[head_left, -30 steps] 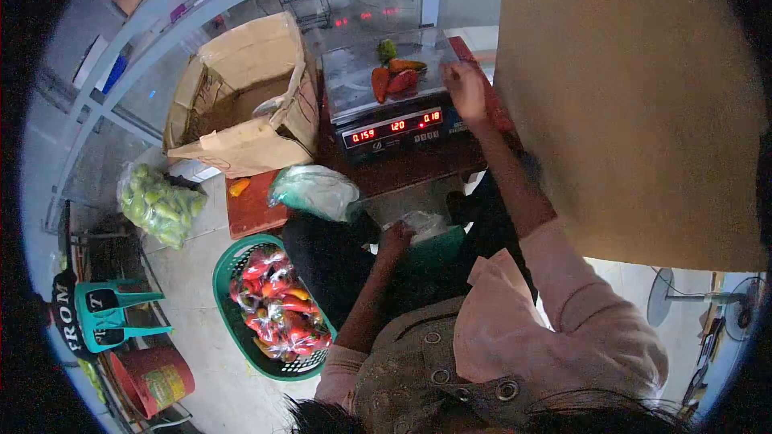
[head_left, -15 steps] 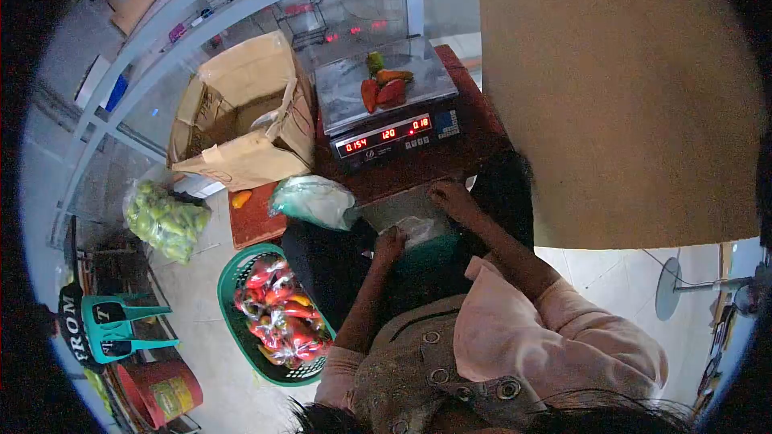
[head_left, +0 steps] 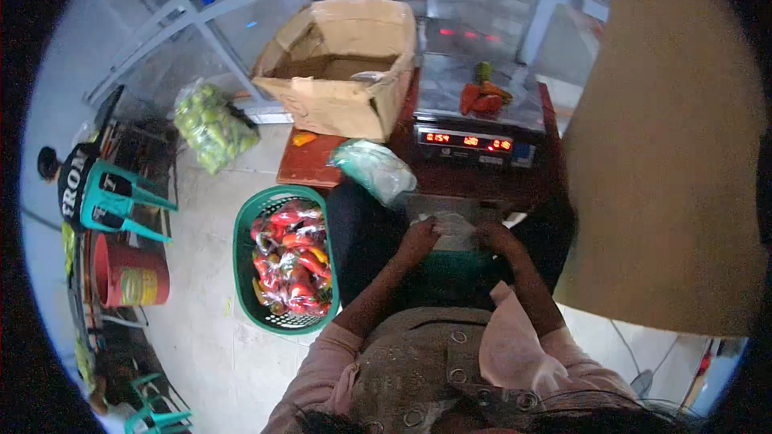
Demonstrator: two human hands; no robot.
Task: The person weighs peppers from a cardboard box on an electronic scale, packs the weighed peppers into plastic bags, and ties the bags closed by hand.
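Note:
Over my lap, my left hand (head_left: 421, 241) is closed on the left end of a clear plastic bag (head_left: 455, 230). At the bag's right end is my right hand (head_left: 497, 238), its fingers bent together on the plastic. In front of them a digital scale (head_left: 473, 145) with lit red digits stands on a dark red table (head_left: 438, 175). Several red, orange and green peppers (head_left: 482, 100) lie on its metal pan. A bundle of thin plastic bags (head_left: 375, 170) rests beside my left knee.
Left of me, a green basket (head_left: 240, 269) holds bagged peppers. A cardboard box (head_left: 342, 104) stands behind an orange pepper (head_left: 303, 138). Farther left are a bag of green vegetables (head_left: 213, 128), a teal chair (head_left: 112, 197) and a red bucket (head_left: 129, 269). Brown cardboard (head_left: 659, 153) rises at right.
My right hand has come from near the table edge to the plastic bag, close to my left hand. The view has turned left, so the surroundings appear shifted right.

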